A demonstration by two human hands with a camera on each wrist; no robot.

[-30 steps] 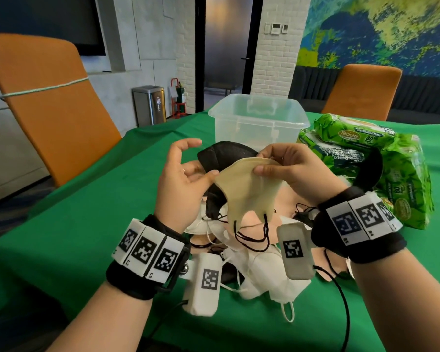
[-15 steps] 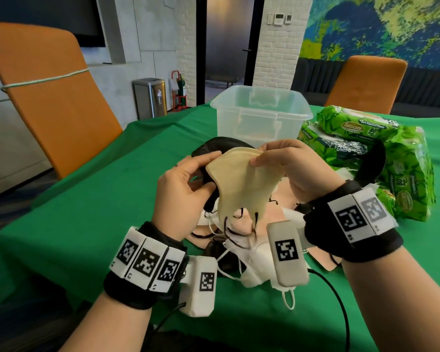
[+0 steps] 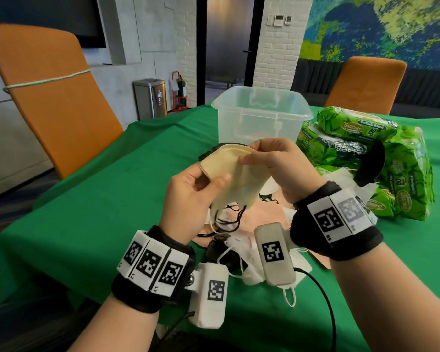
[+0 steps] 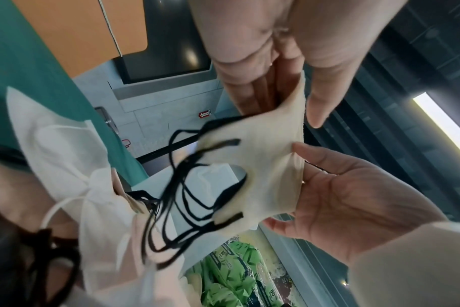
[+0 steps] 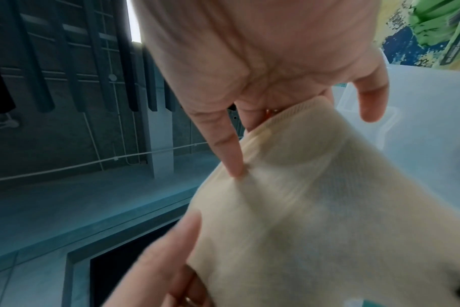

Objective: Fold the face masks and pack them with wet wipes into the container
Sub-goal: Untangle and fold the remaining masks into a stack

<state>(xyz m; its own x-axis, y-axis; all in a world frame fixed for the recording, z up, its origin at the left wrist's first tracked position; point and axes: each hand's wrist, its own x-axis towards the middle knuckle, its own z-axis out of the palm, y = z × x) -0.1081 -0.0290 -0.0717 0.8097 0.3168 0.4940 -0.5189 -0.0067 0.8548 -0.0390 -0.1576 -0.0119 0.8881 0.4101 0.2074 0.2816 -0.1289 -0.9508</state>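
Both hands hold a cream face mask (image 3: 233,171) with black ear loops (image 3: 229,219) above the table. My left hand (image 3: 191,196) pinches its left edge between thumb and fingers. My right hand (image 3: 272,166) pinches its upper right edge. The loops dangle below, as the left wrist view shows the mask (image 4: 260,166) stretched between both hands. The right wrist view shows the mask (image 5: 315,207) close up. A pile of white, pink and black masks (image 3: 252,250) lies under my hands. The clear plastic container (image 3: 262,118) stands behind. Green wet wipe packs (image 3: 381,158) lie to its right.
The green tablecloth (image 3: 92,212) covers the table, whose near edge lies just below my wrists. An orange chair (image 3: 51,97) stands at the left, another orange chair (image 3: 366,82) behind the wipes. A black mask (image 3: 371,166) leans against the wipe packs.
My left hand, open beside the mask a second ago, has closed its thumb and fingers on the mask's left edge. Both hands have shifted slightly right and up with the mask.
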